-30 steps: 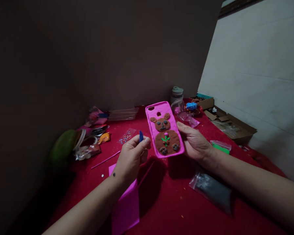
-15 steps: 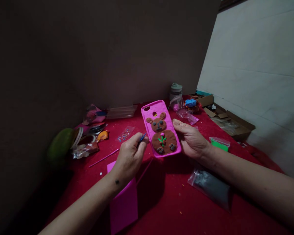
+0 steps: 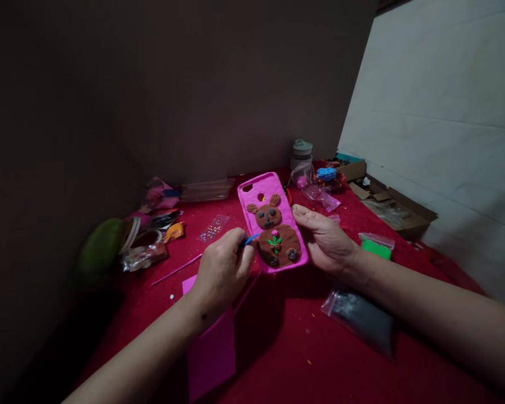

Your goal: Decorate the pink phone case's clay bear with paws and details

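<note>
A pink phone case (image 3: 258, 186) bears a brown clay bear (image 3: 289, 238) with grey eyes, grey paw pads and a pink flower on green leaves at its belly. My right hand (image 3: 326, 238) grips the case by its right edge, thumb on the front. In my left hand (image 3: 225, 266) is a thin blue tool (image 3: 251, 239), pinched between thumb and fingers. Its tip reaches the case's left edge beside the bear's body; whether it touches cannot be made out. The case is held tilted above the red tablecloth (image 3: 278, 359).
A pink sheet (image 3: 212, 359) lies below my left hand, with a pink stick (image 3: 174, 271) beyond. A sheet of small gems (image 3: 214, 229), a green round object (image 3: 103, 247), bags of clay (image 3: 376, 246), a grey bag (image 3: 359, 317), a bottle (image 3: 302, 152) and cardboard boxes (image 3: 408, 210) stand around.
My left hand has moved slightly right, bringing the blue tool's tip up to the case's left edge. The case has shifted a little left in my right hand's grip.
</note>
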